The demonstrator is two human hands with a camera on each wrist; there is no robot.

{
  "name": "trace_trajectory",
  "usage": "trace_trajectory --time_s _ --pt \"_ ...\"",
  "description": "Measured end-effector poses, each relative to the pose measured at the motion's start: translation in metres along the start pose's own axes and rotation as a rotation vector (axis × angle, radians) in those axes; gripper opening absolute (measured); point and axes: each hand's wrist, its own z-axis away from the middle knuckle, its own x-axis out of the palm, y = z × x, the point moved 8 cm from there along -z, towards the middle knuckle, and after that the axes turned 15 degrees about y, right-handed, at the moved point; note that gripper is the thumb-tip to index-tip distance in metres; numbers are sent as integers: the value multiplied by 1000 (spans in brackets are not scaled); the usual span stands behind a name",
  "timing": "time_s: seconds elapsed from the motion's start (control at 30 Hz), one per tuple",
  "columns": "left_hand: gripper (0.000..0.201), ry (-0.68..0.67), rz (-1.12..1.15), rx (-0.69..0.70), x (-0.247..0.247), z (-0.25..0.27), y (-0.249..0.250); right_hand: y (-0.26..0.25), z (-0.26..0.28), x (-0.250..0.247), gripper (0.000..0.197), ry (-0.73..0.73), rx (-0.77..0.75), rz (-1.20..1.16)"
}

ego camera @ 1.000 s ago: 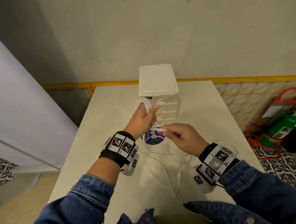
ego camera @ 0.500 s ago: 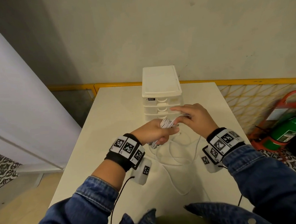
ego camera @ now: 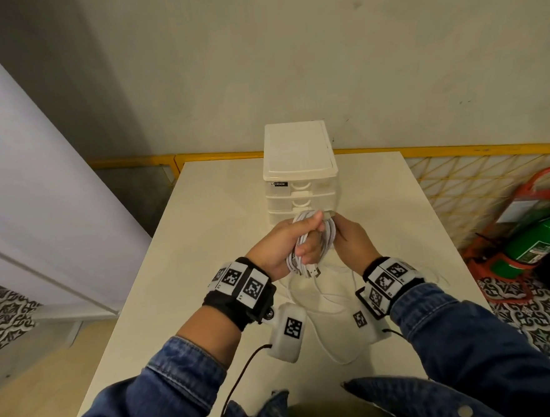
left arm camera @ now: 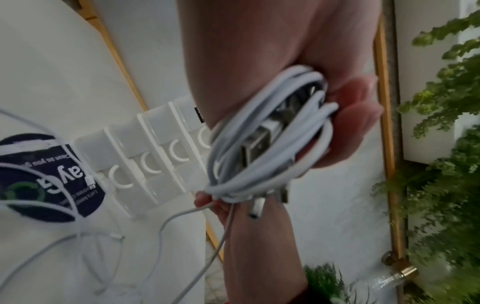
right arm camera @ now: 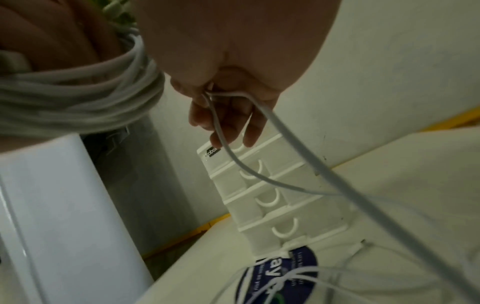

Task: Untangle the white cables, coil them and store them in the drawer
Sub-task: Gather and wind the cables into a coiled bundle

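Filling most of the head view, a cream tabletop point(ego camera: 224, 244) runs back to a pale plaster wall, with a yellow rail point(ego camera: 458, 153) along its far edge. A white four-drawer organiser point(ego camera: 301, 180) stands at the far middle, all its drawers closed. In front of it the left hand point(ego camera: 283, 247) has its fingers point(left arm camera: 348, 127) wrapped around a coiled white cable bundle point(ego camera: 315, 247), a USB plug poking out below. The right hand point(ego camera: 351, 245) pinches a loose white cable point(right arm camera: 259, 176) that trails down to more slack strands on the tabletop, beside a dark round sticker point(left arm camera: 44, 176). A green fire extinguisher point(ego camera: 543, 241) in a red stand sits on patterned floor tiles to the right; a white panel leans at left.
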Motion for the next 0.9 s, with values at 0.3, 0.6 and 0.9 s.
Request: trace_trajectory --time_s 0.3,0.6,0.9 --pt "39 -107 -18 -201 9 5 -23 -2 7 20 25 -136 -28 154" --pt "40 -101 458 -57 0 1 22 6 15 26 39 -210 -50 246" --pt "38 373 641 314 -71 0 88 19 41 46 32 -313 -36 206"
